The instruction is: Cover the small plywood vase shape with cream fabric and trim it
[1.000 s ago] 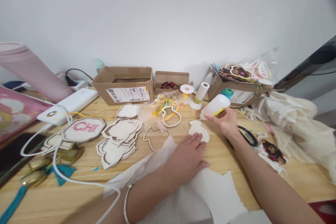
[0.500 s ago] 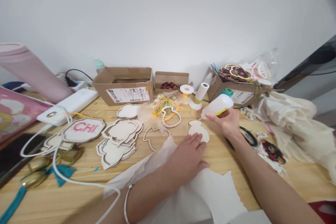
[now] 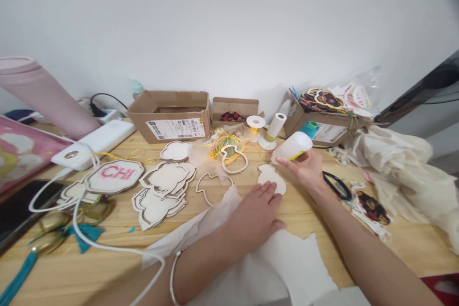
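A small white gourd-shaped cutout [image 3: 271,180] lies on the wooden table. My left hand [image 3: 258,206] rests flat on its lower part, fingers stretched out, and covers some of it. My right hand [image 3: 306,170] grips a white squeeze bottle [image 3: 293,145] from the side. The bottle is tilted, nozzle down, with its tip close to the cutout's top edge; whether they touch I cannot tell. White fabric [image 3: 304,260] lies under my left forearm. Left of the cutout are a gourd-shaped frame [image 3: 234,171] and another thin outline frame partly under the fabric.
Stacked white shaped panels [image 3: 163,179] lie on the left, beside a "CHI" plaque [image 3: 114,177] and a white cable [image 3: 118,250]. Cardboard boxes [image 3: 141,122] line the wall. Thread spools [image 3: 276,126] stand behind the bottle. Cream cloth [image 3: 398,162] is heaped on the right.
My right hand has shifted slightly left with the squeeze bottle, following the cutout's upper edge. My left hand stays on the cutout.
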`<act>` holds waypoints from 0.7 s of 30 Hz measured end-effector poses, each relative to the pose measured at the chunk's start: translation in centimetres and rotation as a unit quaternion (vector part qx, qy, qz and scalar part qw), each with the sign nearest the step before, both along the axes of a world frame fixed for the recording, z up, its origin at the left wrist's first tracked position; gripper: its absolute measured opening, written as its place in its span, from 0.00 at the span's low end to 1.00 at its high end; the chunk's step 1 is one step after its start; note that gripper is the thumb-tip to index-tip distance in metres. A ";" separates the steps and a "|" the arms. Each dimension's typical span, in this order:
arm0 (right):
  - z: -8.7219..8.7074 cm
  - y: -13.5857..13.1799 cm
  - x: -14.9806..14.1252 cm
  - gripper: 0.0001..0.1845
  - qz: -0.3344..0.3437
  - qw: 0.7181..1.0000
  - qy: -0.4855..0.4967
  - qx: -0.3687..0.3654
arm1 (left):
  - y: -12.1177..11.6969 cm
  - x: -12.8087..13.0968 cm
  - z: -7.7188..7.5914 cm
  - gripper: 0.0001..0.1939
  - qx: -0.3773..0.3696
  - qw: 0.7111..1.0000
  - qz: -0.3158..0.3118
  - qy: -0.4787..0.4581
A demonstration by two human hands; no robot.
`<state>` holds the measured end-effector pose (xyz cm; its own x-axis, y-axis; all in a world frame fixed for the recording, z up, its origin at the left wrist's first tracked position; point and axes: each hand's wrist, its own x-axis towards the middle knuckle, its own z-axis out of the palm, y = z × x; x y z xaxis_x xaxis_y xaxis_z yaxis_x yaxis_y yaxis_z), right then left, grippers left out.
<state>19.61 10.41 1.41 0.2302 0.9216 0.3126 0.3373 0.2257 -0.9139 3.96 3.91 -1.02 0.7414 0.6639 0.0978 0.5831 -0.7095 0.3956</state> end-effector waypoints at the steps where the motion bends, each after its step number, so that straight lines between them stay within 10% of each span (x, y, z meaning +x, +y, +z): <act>1: -0.1 0.0 0.0 0.18 0.000 1.000 -0.001 0.001 | 0.0 0.0 0.0 0.27 0.000 1.000 0.000 -0.001; 21: -0.8 0.8 1.5 0.17 0.049 0.983 0.176 0.005 | 0.0 0.0 0.3 0.27 -0.004 1.000 -0.002 0.005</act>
<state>21.12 11.18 0.58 0.2360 0.9420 0.2386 -0.0223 0.2507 -0.9678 3.92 3.91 -0.69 0.7446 0.6620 0.0851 0.5850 -0.7087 0.3945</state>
